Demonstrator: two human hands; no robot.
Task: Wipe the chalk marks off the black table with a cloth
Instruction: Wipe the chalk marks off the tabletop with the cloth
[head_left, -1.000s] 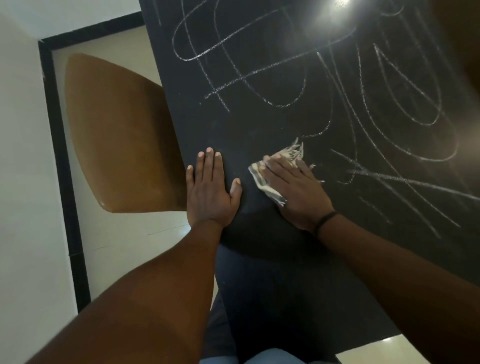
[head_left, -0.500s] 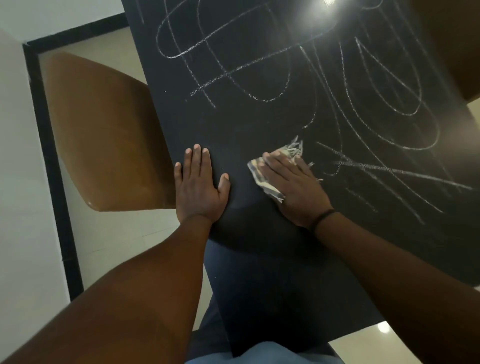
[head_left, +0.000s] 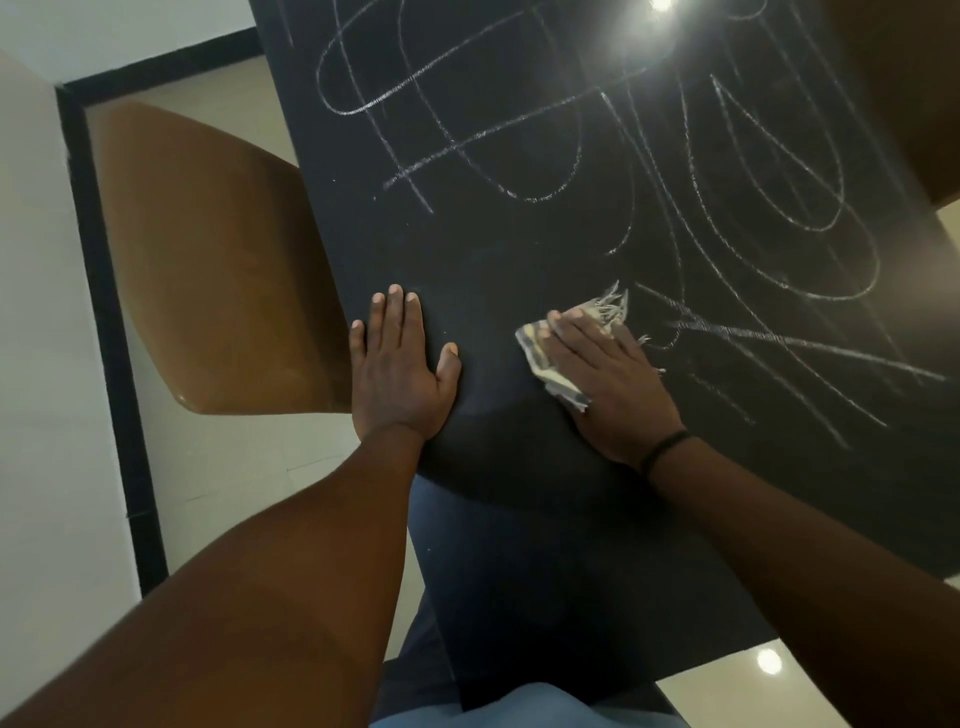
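Observation:
The black table (head_left: 509, 545) fills the middle and right of the head view. White chalk marks (head_left: 727, 218) loop and cross over its far and right parts. A pale frayed cloth (head_left: 540, 353) lies flat on the table under my right hand (head_left: 608, 384), which presses it down with straight fingers; only the cloth's left edge and far fringe show. My left hand (head_left: 400, 374) rests flat, fingers straight, on the table near its left edge. The strip between and in front of my hands shows no chalk.
A brown chair seat (head_left: 218, 270) stands just left of the table, partly under its edge. Pale tiled floor (head_left: 244, 467) with a black border strip (head_left: 104, 291) lies beyond. A lamp glares off the table at the top (head_left: 660, 10).
Both hands stay flat in about the same spots on the table; the cloth remains under my right hand. The camera has shifted a little, so the view has slid slightly.

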